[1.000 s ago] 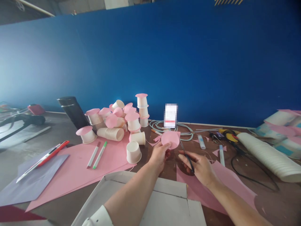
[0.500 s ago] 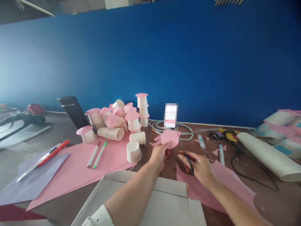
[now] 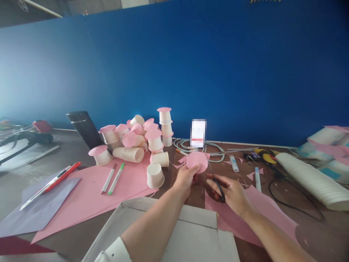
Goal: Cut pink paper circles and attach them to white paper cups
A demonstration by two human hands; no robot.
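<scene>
My left hand pinches a round pink paper disc and holds it up over the brown table. My right hand is closed round the black handles of a pair of scissors, whose blades point up to the disc's right edge. A pink paper sheet lies under my right hand.
A pile of white paper cups with pink lids stands to the left, by a dark flask. Two marker pens lie on a big pink sheet. An open white box is near me. Cables, glue stick and a cup sleeve lie right.
The disc and both hands have shifted very slightly; the scissors stay at the disc's edge. Nothing else has moved.
</scene>
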